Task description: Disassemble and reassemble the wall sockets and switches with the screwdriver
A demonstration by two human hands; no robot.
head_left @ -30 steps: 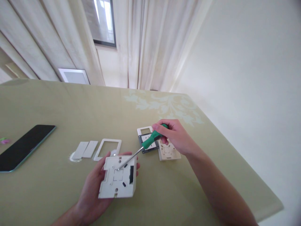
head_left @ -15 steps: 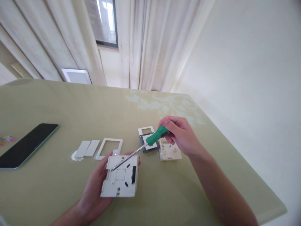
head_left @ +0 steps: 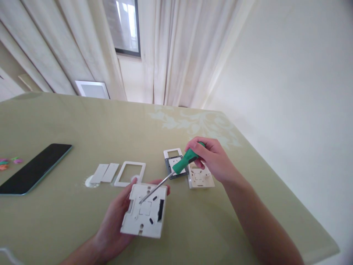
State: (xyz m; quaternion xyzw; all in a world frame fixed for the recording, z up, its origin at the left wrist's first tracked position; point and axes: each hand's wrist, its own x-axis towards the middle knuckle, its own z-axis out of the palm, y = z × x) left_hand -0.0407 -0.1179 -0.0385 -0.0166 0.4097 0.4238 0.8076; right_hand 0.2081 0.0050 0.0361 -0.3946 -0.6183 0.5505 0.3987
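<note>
My left hand (head_left: 117, 217) grips a white square wall-switch back box (head_left: 145, 222) by its left side, its flat back with slots and holes turned up toward me. In my right hand (head_left: 209, 156) is a screwdriver (head_left: 185, 162) with a green handle, held near the handle's end. Its metal shaft slants down to the left, and the tip lies over the upper middle of the box's back. Whether the tip touches the box I cannot tell. Behind the box lies a white rectangular frame (head_left: 117, 179).
Two white switch plates (head_left: 109, 173) lie left of the frame. Behind the screwdriver are a grey-rimmed socket insert (head_left: 168, 170), a small white frame (head_left: 165, 152) and a second back box (head_left: 202, 180). A dark phone or tablet (head_left: 35, 169) and small coloured pieces (head_left: 4, 163) lie at left.
The screwdriver tip has shifted from the left notch of the box toward the middle of its back. The box has moved slightly right and down and tilted a little.
</note>
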